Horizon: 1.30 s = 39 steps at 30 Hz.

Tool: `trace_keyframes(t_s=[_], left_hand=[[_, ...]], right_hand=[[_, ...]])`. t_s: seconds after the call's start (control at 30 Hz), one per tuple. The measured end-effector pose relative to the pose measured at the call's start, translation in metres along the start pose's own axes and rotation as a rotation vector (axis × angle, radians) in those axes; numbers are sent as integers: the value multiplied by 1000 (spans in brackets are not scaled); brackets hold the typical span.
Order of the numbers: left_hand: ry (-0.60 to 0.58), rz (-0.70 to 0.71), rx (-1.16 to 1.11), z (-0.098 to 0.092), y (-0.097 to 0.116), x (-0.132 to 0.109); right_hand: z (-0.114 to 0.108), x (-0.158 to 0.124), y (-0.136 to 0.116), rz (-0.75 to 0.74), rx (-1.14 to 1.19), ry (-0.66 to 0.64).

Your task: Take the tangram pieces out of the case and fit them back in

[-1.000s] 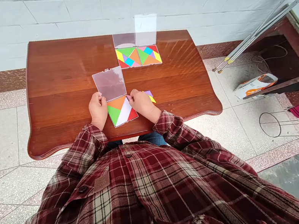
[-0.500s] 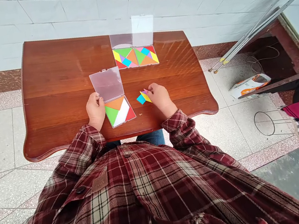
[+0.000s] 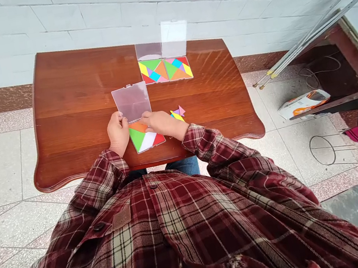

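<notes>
In front of me lies a tangram case (image 3: 151,149) with its clear lid (image 3: 132,103) raised. Its tray holds an orange triangle (image 3: 135,127), a green triangle (image 3: 136,137) and a red triangle (image 3: 159,139), with white bottom showing between them. My left hand (image 3: 118,130) pinches the case's left edge near the hinge. Over the tray's upper right reaches my right hand (image 3: 162,124), fingers stretched onto the orange triangle and holding nothing that I can see. Right of it, loose tangram pieces lie in a small pile: a yellow parallelogram (image 3: 176,116), a pink triangle (image 3: 181,110), and purple and blue bits partly covered.
Two filled tangram cases (image 3: 165,69) stand side by side at the back of the wooden table (image 3: 87,85), lids up by the wall. Crutches (image 3: 290,59) lean at the right. On the floor side are a white-orange box (image 3: 303,103) and a wire ring frame (image 3: 322,150).
My right hand has left the loose pieces and moved left onto the case's orange triangle. The pink triangle now lies free on the pile. My left hand stays at the case's edge.
</notes>
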State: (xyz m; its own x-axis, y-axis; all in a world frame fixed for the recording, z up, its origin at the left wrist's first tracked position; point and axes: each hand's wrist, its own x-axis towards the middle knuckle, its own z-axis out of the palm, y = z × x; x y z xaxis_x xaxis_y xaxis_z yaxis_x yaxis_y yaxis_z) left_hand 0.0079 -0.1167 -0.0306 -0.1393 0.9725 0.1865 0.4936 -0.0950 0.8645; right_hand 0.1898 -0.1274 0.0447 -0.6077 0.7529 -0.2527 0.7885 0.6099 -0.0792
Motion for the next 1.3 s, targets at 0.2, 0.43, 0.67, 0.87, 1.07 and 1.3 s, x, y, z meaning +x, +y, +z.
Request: trace_keyframes(t_s=[0.2, 0.43, 0.67, 0.87, 1.07, 1.3], left_hand=[[-16, -7, 31, -3, 1, 1], [0, 13, 36, -5, -1, 3], [-39, 7, 130, -9, 0, 4], [-44, 11, 107, -9, -1, 4], [-34, 11, 56, -5, -13, 7], [-19, 0, 51, -4, -14, 7]], right_hand=[[10, 3, 10, -141, -57, 63], [17, 0, 19, -273, -136, 162], [16, 11, 12, -177, -107, 286], [8, 9, 1, -33, 52, 317], [22, -37, 43, 174, 445, 618], [57, -63, 104, 589, 904, 771]])
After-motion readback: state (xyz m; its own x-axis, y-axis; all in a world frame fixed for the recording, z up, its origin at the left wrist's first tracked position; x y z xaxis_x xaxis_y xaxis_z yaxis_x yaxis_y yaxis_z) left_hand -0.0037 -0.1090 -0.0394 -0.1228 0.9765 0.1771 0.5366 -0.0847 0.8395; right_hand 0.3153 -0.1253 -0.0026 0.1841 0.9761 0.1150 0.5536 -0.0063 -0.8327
